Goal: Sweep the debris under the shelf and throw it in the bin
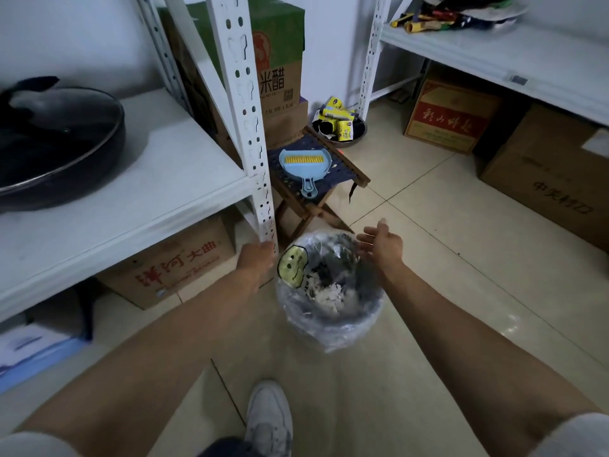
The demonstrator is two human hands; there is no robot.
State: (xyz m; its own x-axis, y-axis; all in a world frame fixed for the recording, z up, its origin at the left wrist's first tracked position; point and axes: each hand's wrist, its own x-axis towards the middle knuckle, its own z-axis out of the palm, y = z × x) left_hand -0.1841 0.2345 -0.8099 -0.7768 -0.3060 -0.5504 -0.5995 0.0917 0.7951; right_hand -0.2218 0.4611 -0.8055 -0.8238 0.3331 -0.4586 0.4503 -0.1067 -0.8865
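Observation:
A round bin [333,324] lined with a clear plastic bag stands on the tiled floor in front of me, with white scraps inside. A light blue dustpan [304,164] with a yellow brush lying in it rests on a small folding wooden stool [349,173] behind the bin. My left hand [255,258] grips the foot of the white shelf post [244,103]. My right hand [382,244] hovers over the bin's far right rim, fingers spread and holding nothing. The floor under the left shelf is mostly hidden by a cardboard box [171,262].
A black lidded pan [56,143] sits on the left shelf. Stacked cartons [280,84] stand behind the post. A metal bowl of packets [342,125] lies by the second shelf's post. Boxes [451,115] fill the space under the right shelf. My white shoe [268,420] is near the bottom.

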